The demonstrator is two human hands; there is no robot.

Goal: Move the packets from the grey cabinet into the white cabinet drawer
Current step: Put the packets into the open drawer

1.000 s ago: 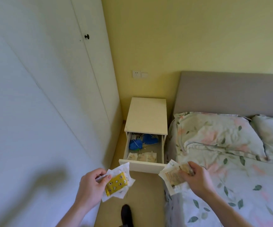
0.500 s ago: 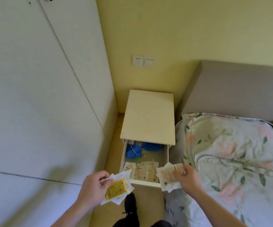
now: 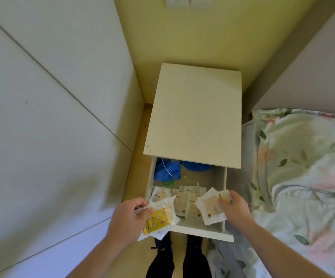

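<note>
Packets lie in the open drawer of the white cabinet, between wardrobe and bed. Left hand pinches a yellow packet; right hand grips a beige packet over it.

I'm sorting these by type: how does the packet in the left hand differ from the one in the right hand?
The left-hand packet shows a bright yellow patterned filling; the right-hand packet shows a pale beige one. The left hand holds its packet over the drawer's front left corner; the right hand holds its packet over the drawer, near its right side. Both have white wrappers, each pinched at one edge.
</note>
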